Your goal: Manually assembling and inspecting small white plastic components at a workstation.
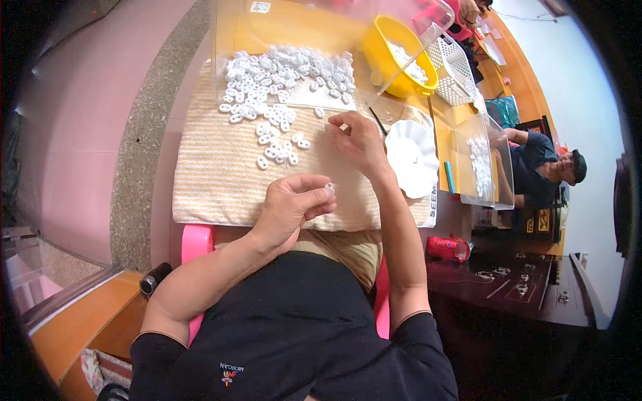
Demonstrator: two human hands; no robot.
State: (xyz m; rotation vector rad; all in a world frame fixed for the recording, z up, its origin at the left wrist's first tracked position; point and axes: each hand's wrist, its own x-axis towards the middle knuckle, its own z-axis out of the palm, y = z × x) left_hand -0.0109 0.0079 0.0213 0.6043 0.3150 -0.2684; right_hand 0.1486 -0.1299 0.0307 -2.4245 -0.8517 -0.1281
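My left hand is closed, pinching a tiny whitish, see-through piece between thumb and forefinger above a striped beige towel. Farther forward and to the right, my right hand has its fingers curled together; whatever is in them is too small to make out. Just beyond its fingertips lies one small white oval piece with two dark holes. Many more such white pieces form a heap at the back, spilling toward me over the towel. Right of my right hand sits a white wavy-edged dish, beside a thin black stick.
A clear plastic box stands behind the heap. At the back right are a yellow basin and a white perforated basket. A teal stick and another clear bin lie right, near a seated person.
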